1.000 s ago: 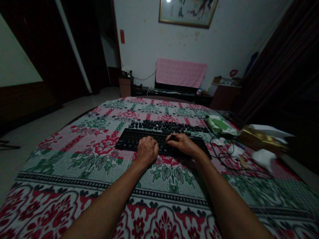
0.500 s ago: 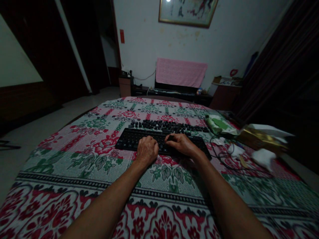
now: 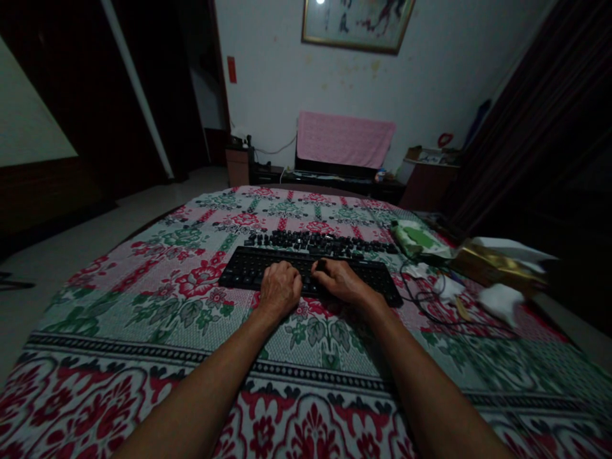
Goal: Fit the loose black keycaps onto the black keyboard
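- One flowered tablecloth fills the lower frame.
- Black keyboard, lying across the centre.
- Loose black keycaps, spread just beyond the keyboard; a careless knuckle could scatter them.
- Left hand, centre, on the keyboard, fingers curled together; whether they grip anything, I cannot tell.
- Right hand, right of centre, thumb and fingers pinching a small dark piece; a slack pinch could drop it.
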